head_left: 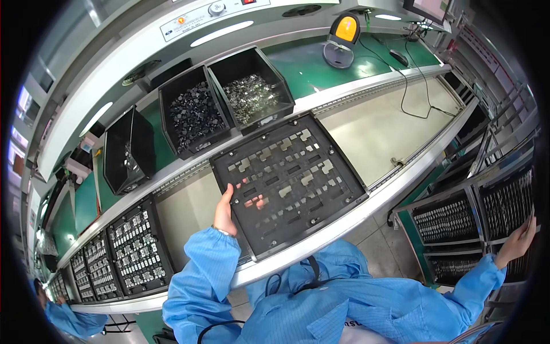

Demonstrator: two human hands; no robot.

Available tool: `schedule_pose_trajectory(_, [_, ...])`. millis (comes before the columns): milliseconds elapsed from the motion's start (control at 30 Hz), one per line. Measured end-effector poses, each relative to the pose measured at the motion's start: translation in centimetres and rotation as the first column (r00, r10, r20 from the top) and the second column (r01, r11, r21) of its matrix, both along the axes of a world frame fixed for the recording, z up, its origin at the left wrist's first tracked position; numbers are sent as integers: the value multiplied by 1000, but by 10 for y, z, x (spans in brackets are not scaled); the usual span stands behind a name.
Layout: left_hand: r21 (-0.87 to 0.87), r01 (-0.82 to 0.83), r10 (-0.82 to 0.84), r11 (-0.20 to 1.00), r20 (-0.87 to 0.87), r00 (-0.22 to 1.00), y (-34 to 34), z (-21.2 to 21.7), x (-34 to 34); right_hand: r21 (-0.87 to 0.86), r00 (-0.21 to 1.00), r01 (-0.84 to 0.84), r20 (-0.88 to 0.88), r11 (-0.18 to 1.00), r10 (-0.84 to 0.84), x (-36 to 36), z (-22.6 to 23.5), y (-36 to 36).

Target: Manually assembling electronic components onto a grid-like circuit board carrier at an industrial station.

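A black fixture plate [275, 192] with rows of cutouts lies on the conveyor. My left hand [225, 213] grips its left edge, thumb up along the rim; the fingers show through the cutouts from underneath. At the far right, my right hand [517, 242] is at a rack [484, 221] packed with rows of thin panels standing on edge. Its fingers are pressed together at the rack's outer side, and what they hold is hard to make out near the dark rim of the picture.
Beyond the conveyor [424, 112] are a bin of small black parts [197, 114], a bin of shiny metal parts [252, 94] and another black bin [129, 152]. Filled fixture plates [136, 243] line the conveyor's left. A yellow-and-grey device [344, 37] and cables stand on the green bench. Another person's sleeve [74, 320] shows lower left.
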State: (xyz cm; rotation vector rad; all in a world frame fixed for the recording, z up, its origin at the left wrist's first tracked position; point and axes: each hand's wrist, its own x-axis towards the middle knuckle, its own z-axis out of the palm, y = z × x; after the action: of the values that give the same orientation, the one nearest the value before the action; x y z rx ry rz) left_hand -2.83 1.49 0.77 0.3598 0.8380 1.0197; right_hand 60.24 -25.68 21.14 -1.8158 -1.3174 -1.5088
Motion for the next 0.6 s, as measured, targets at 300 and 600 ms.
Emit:
schedule_pose_trajectory(300, [-38,0,-1,999,-25,1000,3,-11,-1,13,864,-504,3,864,504,-96,-3,79])
schedule_pose_trajectory(600, [-66,-52,57,996,77,995,-8,-30,5,781,-302,-502,-562,372,770,-184,-38,193])
